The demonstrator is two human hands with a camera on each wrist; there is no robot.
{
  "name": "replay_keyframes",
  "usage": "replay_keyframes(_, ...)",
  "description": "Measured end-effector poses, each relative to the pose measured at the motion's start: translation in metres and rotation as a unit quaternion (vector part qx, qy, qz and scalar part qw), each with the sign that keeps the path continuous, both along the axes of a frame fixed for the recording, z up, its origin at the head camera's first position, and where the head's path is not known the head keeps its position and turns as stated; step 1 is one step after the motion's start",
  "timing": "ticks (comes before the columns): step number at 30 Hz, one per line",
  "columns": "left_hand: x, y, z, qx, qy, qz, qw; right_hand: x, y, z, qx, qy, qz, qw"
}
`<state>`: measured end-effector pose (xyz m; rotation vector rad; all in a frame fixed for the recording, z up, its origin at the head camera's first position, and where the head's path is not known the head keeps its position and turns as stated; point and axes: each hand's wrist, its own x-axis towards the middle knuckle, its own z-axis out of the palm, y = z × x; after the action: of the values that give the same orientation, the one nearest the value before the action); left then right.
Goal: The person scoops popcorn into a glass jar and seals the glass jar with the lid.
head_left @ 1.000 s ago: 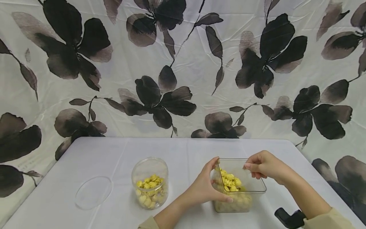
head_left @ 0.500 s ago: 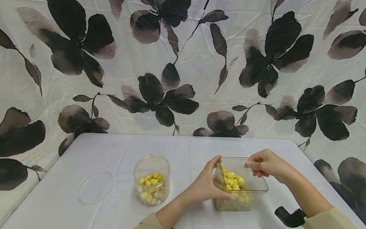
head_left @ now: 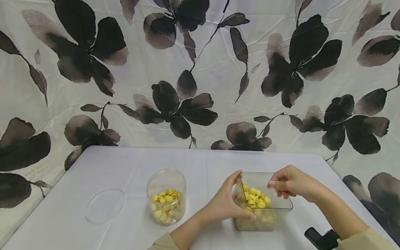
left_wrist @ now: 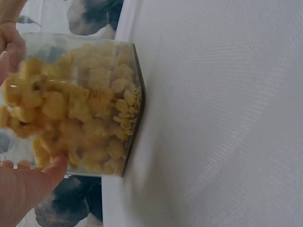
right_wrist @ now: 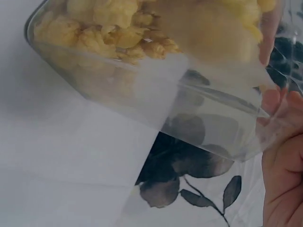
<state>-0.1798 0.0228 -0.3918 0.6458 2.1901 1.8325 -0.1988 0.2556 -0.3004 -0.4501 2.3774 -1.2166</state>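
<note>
In the head view a clear square container point(head_left: 259, 178) stands on the white table point(head_left: 172, 158), yellow popcorn point(head_left: 256, 198) piled inside it. The left hand point(head_left: 224, 205) grasps the container's left side, thumb at the front and fingers at the back. The right hand point(head_left: 290, 182) is at the container's right rim, its thumb and fingers drawn together; what they pinch is hard to make out from there. The right wrist view adds a blurred, pale translucent piece point(right_wrist: 208, 38) running from these fingers toward the popcorn inside the container, though its full outline cannot be told. Left of the container, the head view alone shows a clear round jar point(head_left: 165, 177), partly filled with popcorn as well, and, farther left, a clear disc point(head_left: 105, 206) lying flat. The left wrist view gives the container's side wall and small bits of popcorn near its base, which the head view does not resolve; the right hand is cut off at that picture's edge. To the right of the container, a black object point(head_left: 322, 239) by the sleeve point(head_left: 362, 239) is cropped below. Behind the container hangs a floral cloth point(head_left: 197, 114).
</note>
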Motion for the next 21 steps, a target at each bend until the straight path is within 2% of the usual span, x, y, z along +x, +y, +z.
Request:
replay_keyframes(6,-0.001,0.001,0.002,-0.005,-0.002,-0.003,1.0,0.001,0.004,-0.001,-0.029,-0.01,-0.001,1.0)
replay_keyframes(15,0.0,-0.001,0.001,-0.003,-0.007,-0.005,1.0,0.01,0.005,-0.004,-0.029,-0.026,-0.031,0.999)
replay_keyframes(21,0.0,-0.001,0.0,-0.001,-0.005,-0.007,1.0,0.013,0.001,-0.007,-0.033,-0.017,-0.045,0.998)
